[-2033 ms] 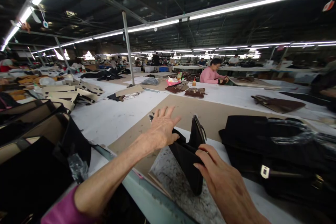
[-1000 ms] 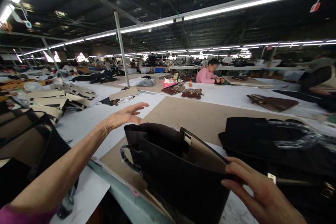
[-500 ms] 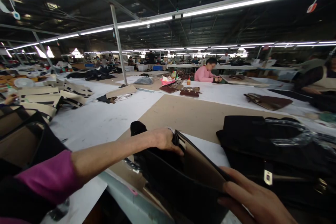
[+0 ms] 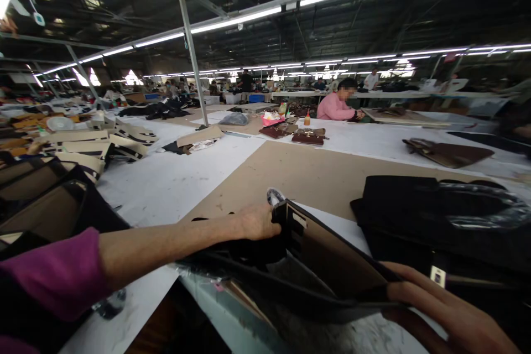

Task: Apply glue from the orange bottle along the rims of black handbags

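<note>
A black unfinished bag body (image 4: 336, 254) with a tan inner face is held tilted over the table's front edge. Its walls stand apart, and the table surface shows through the gap between them. My left hand (image 4: 259, 222) is closed on black material at the bag's far left corner, beside a pale strip on the inner wall. At the opposite end, my right hand (image 4: 443, 301) grips the bag's edge, its fingers along the outside and the thumb partly hidden. Clear plastic wrapping (image 4: 274, 196) shows behind the left hand.
Finished-looking black bags (image 4: 398, 204) with plastic-wrapped handles lie at the right. More open black bag bodies (image 4: 45, 199) stand at the left, near cream panels (image 4: 83, 144). Brown paper (image 4: 265, 177) covers part of the white table. A co-worker in pink (image 4: 334, 106) sits across it.
The bag body has spread wider, and the table now shows through it. Both hands keep their hold; the right one appears further right. The view has shifted a little.
</note>
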